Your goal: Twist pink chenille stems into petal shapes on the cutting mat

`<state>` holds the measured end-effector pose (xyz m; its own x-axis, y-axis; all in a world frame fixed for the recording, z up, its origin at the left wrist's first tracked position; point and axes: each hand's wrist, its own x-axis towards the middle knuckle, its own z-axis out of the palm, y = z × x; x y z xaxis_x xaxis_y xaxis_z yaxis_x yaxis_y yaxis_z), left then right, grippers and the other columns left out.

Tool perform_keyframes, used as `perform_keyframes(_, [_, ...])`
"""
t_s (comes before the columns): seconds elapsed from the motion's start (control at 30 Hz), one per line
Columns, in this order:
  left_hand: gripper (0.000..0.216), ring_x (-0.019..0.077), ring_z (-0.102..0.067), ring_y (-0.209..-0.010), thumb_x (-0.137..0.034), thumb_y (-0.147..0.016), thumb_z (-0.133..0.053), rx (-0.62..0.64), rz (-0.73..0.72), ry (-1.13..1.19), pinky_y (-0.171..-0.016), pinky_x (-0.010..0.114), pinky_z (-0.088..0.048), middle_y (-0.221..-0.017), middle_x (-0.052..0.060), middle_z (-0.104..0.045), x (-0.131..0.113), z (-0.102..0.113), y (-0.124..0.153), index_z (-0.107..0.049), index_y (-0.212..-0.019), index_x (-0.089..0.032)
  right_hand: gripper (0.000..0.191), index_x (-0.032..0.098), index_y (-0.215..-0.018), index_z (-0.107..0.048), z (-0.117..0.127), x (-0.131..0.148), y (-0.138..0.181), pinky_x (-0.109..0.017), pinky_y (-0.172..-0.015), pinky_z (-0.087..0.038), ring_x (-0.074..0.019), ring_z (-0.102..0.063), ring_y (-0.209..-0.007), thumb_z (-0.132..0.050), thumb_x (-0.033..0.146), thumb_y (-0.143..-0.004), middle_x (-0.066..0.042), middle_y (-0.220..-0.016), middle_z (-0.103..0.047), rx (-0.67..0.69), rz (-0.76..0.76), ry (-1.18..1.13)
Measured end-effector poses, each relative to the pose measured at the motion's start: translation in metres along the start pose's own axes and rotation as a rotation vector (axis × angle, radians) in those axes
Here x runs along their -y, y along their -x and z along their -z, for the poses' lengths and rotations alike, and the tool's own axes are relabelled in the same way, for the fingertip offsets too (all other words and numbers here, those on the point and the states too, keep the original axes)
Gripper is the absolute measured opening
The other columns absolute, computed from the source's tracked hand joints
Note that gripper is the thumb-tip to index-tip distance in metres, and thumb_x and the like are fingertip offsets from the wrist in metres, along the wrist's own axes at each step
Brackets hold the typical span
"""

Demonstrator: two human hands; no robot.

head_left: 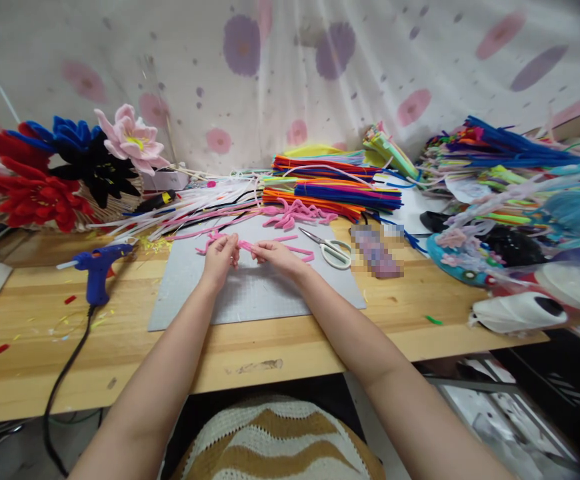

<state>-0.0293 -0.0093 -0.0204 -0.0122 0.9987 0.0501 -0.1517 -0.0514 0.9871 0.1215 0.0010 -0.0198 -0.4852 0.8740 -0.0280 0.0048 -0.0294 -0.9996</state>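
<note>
Both hands meet over a grey cutting mat (pixel 250 293) on the wooden table (pixel 120 347). My left hand (pixel 220 257) and my right hand (pixel 275 253) each pinch the same pink pipe cleaner (pixel 245 245), fingers closed on it. More pink pipe cleaner pieces (pixel 295 215) lie on the mat just beyond the hands. Scissors (pixel 331 248) rest to the right of my right hand.
A blue glue gun (pixel 97 263) with a black cord stands at left. Made flowers (pixel 60 173) sit in a basket at far left. Stacks of coloured pipe cleaners (pixel 340 183) fill the back and right. A white tool (pixel 520 312) lies at the right edge.
</note>
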Motion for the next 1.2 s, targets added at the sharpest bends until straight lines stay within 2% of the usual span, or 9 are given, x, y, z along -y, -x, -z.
perform_keyframes(0.2, [0.034,0.0039,-0.029,-0.03,-0.043,-0.068,-0.064,0.122,-0.006,-0.038,-0.03,0.018,-0.024,-0.037,-0.007,-0.039,0.003,0.003,0.002,-0.046,-0.053,-0.018,0.033,0.015,-0.066,-0.052,-0.001,-0.004,0.004,-0.023,-0.061,-0.034,-0.0075,-0.038,-0.057,-0.057,0.047,-0.071,0.004,-0.061,-0.043,0.06,-0.015,-0.079])
perform_keyframes(0.4, [0.036,0.0029,-0.023,-0.028,-0.043,-0.066,-0.067,0.035,0.005,0.168,-0.028,0.016,-0.018,-0.035,-0.01,-0.03,0.006,-0.002,0.001,-0.041,-0.056,-0.019,0.03,0.016,-0.069,-0.051,-0.004,-0.006,0.003,-0.024,-0.063,-0.037,-0.0079,-0.036,-0.056,-0.058,0.045,-0.072,0.005,-0.057,-0.036,0.146,-0.036,-0.303])
perform_keyframes(0.57, [0.035,0.0058,-0.046,-0.041,-0.051,-0.068,-0.062,0.032,0.082,0.213,-0.038,0.017,-0.039,-0.051,-0.004,-0.051,0.004,0.004,0.001,-0.057,-0.074,-0.016,0.031,0.016,-0.069,-0.052,-0.006,-0.007,0.004,-0.023,-0.062,-0.036,-0.0075,-0.039,-0.059,-0.057,0.046,-0.073,0.003,-0.065,-0.043,0.04,0.003,-0.192])
perform_keyframes(0.67, [0.038,0.0069,-0.052,-0.052,-0.042,-0.065,-0.068,0.075,0.07,0.239,-0.046,0.018,-0.046,-0.061,-0.002,-0.054,0.001,0.007,0.003,-0.063,-0.093,-0.017,0.031,0.016,-0.07,-0.053,-0.006,-0.005,0.005,-0.022,-0.063,-0.036,-0.0081,-0.042,-0.063,-0.055,0.047,-0.074,0.002,-0.07,-0.047,0.012,0.051,-0.107])
perform_keyframes(0.87, [0.026,0.0078,-0.055,-0.055,-0.032,-0.058,-0.074,0.078,0.026,0.202,-0.051,0.021,-0.05,-0.064,-0.001,-0.059,0.003,0.006,0.004,-0.066,-0.078,-0.016,0.031,0.017,-0.073,-0.051,-0.005,-0.003,0.007,-0.025,-0.062,-0.039,-0.0079,-0.031,-0.051,-0.051,0.048,-0.076,0.007,-0.053,-0.028,0.144,-0.07,-0.248])
perform_keyframes(0.93, [0.025,0.007,-0.055,-0.052,-0.032,-0.057,-0.075,0.039,0.027,0.17,-0.052,0.021,-0.05,-0.062,-0.001,-0.059,0.005,0.006,0.003,-0.065,-0.073,-0.015,0.031,0.018,-0.08,-0.05,-0.005,-0.004,0.007,-0.024,-0.061,-0.039,-0.0082,-0.031,-0.051,-0.047,0.048,-0.079,0.007,-0.054,-0.028,0.116,-0.051,-0.172])
perform_keyframes(1.03, [0.026,0.0067,-0.054,-0.05,-0.034,-0.056,-0.074,-0.042,0.024,0.093,-0.051,0.021,-0.05,-0.059,-0.001,-0.058,0.007,0.005,0.0,-0.063,-0.069,-0.014,0.026,0.02,-0.094,-0.049,-0.006,-0.006,0.007,-0.023,-0.064,-0.037,-0.0091,-0.041,-0.06,-0.042,0.043,-0.084,0.004,-0.066,-0.043,-0.056,0.116,0.146])
perform_keyframes(1.13, [0.027,0.0061,-0.049,-0.046,-0.036,-0.057,-0.073,-0.097,0.004,-0.006,-0.048,0.021,-0.049,-0.054,-0.003,-0.055,0.008,0.003,-0.001,-0.061,-0.065,-0.013,0.019,0.019,-0.087,-0.052,-0.008,-0.009,0.005,-0.024,-0.07,-0.035,-0.0108,-0.047,-0.072,-0.044,0.035,-0.085,0.0,-0.079,-0.053,-0.158,0.214,0.509])
perform_keyframes(1.2, [0.028,0.0057,-0.046,-0.044,-0.039,-0.059,-0.071,-0.102,0.0,-0.045,-0.046,0.021,-0.048,-0.052,-0.004,-0.052,0.009,0.001,0.0,-0.061,-0.064,-0.013,0.019,0.018,-0.08,-0.053,-0.008,-0.012,0.003,-0.024,-0.068,-0.034,-0.011,-0.047,-0.07,-0.042,0.032,-0.085,0.0,-0.074,-0.054,-0.179,0.184,0.589])
